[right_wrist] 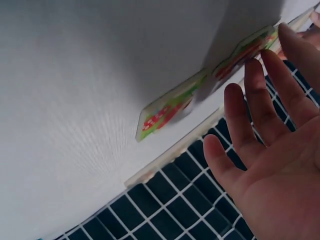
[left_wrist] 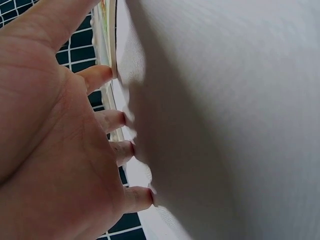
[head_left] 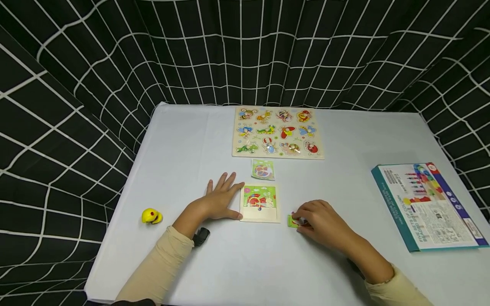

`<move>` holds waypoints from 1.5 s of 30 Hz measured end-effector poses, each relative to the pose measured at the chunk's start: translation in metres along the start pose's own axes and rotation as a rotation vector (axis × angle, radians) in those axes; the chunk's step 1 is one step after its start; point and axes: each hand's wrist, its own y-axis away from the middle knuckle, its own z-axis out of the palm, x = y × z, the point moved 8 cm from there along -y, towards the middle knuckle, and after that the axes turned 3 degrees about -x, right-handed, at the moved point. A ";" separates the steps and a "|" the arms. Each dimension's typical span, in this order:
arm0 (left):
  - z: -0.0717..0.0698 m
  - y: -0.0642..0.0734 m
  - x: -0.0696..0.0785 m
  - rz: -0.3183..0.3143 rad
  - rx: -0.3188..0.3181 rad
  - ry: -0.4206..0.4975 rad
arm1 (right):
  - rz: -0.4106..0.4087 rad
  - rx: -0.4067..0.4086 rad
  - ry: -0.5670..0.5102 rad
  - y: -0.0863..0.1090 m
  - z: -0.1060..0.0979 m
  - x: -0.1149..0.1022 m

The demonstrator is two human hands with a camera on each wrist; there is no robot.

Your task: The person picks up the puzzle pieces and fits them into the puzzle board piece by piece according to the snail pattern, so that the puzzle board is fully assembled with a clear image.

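The head view showed a yellow toy (head_left: 150,216) left on the white bench (head_left: 229,263). Next came the left hand (head_left: 215,202), its grip loose, fingers spread, thumb and pointer touching the side of a square puzzle board (head_left: 256,214). The board was pale wood, with a green and red picture on top and plain wood below. Just right of it, the right hand (head_left: 323,221) had its grip pinching a small green piece (head_left: 291,221). Another piece (right_wrist: 167,111), red and green, lay near that hand. Farthest right lay a flat box (head_left: 432,208).
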 end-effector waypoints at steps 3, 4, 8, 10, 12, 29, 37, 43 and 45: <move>0.000 -0.003 0.001 0.002 -0.014 -0.016 | 0.002 0.022 0.010 0.002 0.002 0.000; 0.000 -0.004 0.002 0.002 -0.017 -0.021 | 0.005 0.028 0.012 0.002 0.002 0.001; 0.001 -0.010 0.006 0.009 -0.023 -0.034 | 0.013 0.040 0.017 0.005 0.003 0.002; 0.001 -0.011 0.007 0.009 -0.024 -0.036 | 0.011 0.041 0.018 0.006 0.003 0.003; 0.002 -0.012 0.008 0.007 -0.027 -0.036 | 0.001 0.045 0.017 0.006 0.001 0.002; 0.007 -0.011 0.008 0.009 -0.041 -0.058 | -0.220 0.074 0.061 -0.064 0.012 -0.068; 0.003 -0.007 0.002 -0.004 -0.026 -0.061 | -0.245 0.082 0.107 -0.076 0.015 -0.078; 0.001 -0.004 -0.002 -0.017 -0.030 -0.048 | -0.246 0.067 0.127 -0.081 0.017 -0.082; 0.000 -0.004 -0.003 -0.020 -0.028 -0.040 | -0.247 0.060 0.136 -0.082 0.018 -0.082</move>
